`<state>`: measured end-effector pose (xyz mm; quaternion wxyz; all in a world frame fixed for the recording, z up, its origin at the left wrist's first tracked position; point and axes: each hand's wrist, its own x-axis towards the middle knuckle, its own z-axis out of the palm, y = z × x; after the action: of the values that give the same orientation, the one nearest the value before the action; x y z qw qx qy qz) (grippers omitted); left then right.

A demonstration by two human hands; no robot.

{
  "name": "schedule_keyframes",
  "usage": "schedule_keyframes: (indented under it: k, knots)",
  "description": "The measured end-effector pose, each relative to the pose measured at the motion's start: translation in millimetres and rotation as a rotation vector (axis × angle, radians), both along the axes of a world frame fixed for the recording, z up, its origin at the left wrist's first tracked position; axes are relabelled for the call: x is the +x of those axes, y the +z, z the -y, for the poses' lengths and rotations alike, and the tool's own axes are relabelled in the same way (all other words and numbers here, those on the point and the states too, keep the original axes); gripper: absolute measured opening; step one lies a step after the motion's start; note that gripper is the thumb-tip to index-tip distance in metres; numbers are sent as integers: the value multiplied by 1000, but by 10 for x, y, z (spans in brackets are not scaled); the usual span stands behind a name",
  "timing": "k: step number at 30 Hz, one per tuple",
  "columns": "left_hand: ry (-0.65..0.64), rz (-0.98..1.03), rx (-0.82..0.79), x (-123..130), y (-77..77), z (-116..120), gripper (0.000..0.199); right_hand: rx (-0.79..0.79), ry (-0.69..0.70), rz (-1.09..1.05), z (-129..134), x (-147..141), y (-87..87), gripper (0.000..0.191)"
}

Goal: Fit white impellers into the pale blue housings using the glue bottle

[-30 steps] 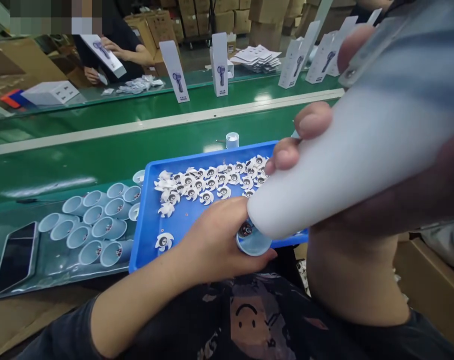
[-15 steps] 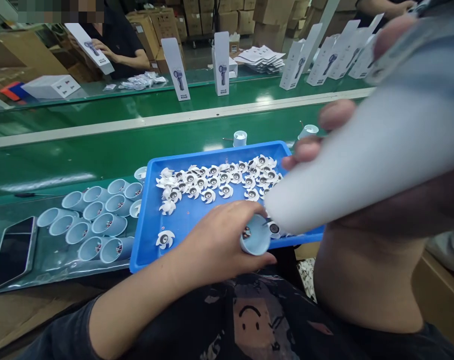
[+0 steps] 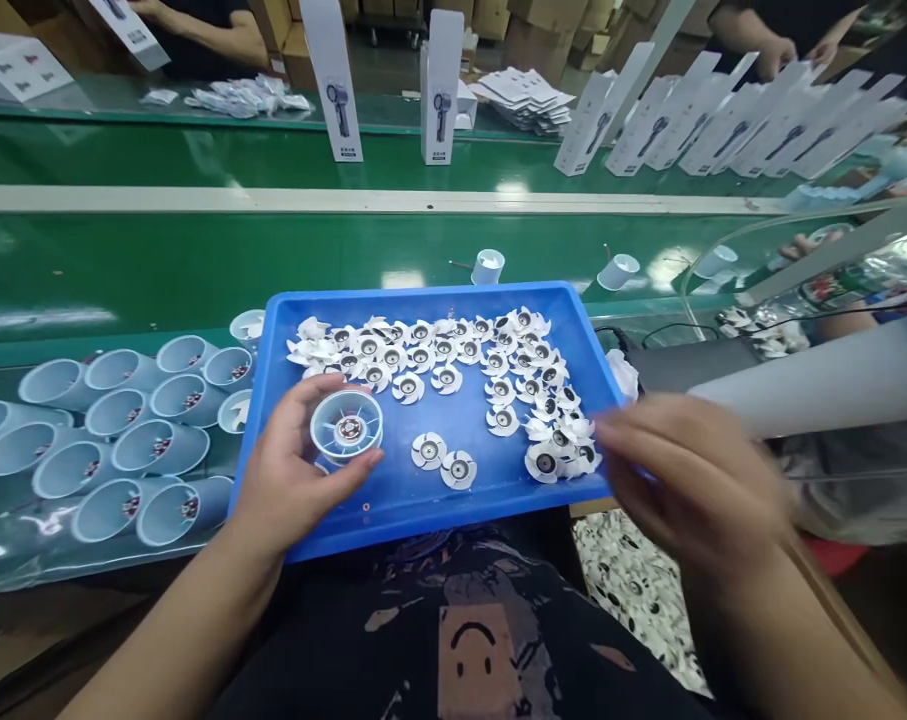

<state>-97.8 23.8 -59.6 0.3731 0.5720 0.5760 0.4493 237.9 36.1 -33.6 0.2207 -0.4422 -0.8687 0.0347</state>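
Observation:
My left hand (image 3: 303,455) is wrapped round a light-blue fan housing (image 3: 346,427), its ribbed end with a round centre tilted up at me. It is held over the left part of a blue tray (image 3: 393,515). My right hand (image 3: 685,480) is smeared by motion at the tray's right edge; whether its fingers hold anything cannot be made out. White fan impellers (image 3: 547,462) lie in the tray along the back and right side. Two loose impellers (image 3: 459,469) lie near its middle. Behind my right hand, a blurred white tube-shaped object (image 3: 813,375) slants in from the right.
Several light-blue housings (image 3: 160,447) lie in rows left of the tray. More housings (image 3: 488,267) stand on the green conveyor (image 3: 310,250). Upright white boxes (image 3: 439,90) line the far side, where co-workers' hands (image 3: 777,58) show. A box of impellers (image 3: 637,580) sits below right.
The white tube-shaped object moved right, away from the housing, and my right hand lowered to the tray's edge. My left hand moved left, turning the housing's ribbed end up. The view shifted.

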Motion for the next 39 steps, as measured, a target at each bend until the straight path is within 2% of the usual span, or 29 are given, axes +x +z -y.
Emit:
schedule_keyframes:
  k: [2, 6, 10, 14, 17, 20, 23, 25, 28, 30, 34, 36, 39]
  knots:
    - [-33, -5, -8, -8, 11, 5, 59, -105, 51, 222, -198, -94, -96, 11]
    - [-76, -51, -1, -53, 0, 12, 54, -324, 67, 533, -526, -201, -212, 12]
    - [-53, -85, 11, -84, -20, 8, 56, -447, -51, 703, -548, -345, -182, 14]
    - [-75, -135, 23, -79, -6, -4, 52, -525, -221, 716, -481, -488, -207, 15]
    - [-90, -142, 28, -74, 3, -2, 51, -584, -321, 566, -491, -505, -230, 16]
    - [-84, -109, 30, -86, -10, 21, 51, -633, -327, 258, -492, -465, -135, 20]
    - [-97, -65, 84, -84, -2, 64, 52, -741, -225, -171, -392, -493, 17, 34]
    - [-169, -108, 154, -48, 41, 95, 53, -863, -128, -448, -273, -591, 62, 46]
    - [-340, -266, 215, 71, 138, 130, 53, -1025, 1, -747, -99, -798, 7, 42]
    - [-415, -362, 228, 170, 182, 136, 53, -1073, 63, -873, -25, -908, -53, 37]
    - [-404, -494, 276, 316, 169, 110, 59, -1010, 133, -1008, 40, -976, -34, 29]
    - [-378, -529, 331, 355, 147, 91, 57, -784, 151, -885, 61, -972, 55, 22]
    - [-360, -558, 431, 399, 149, 74, 40, -334, 197, -499, 85, -983, 198, 20]
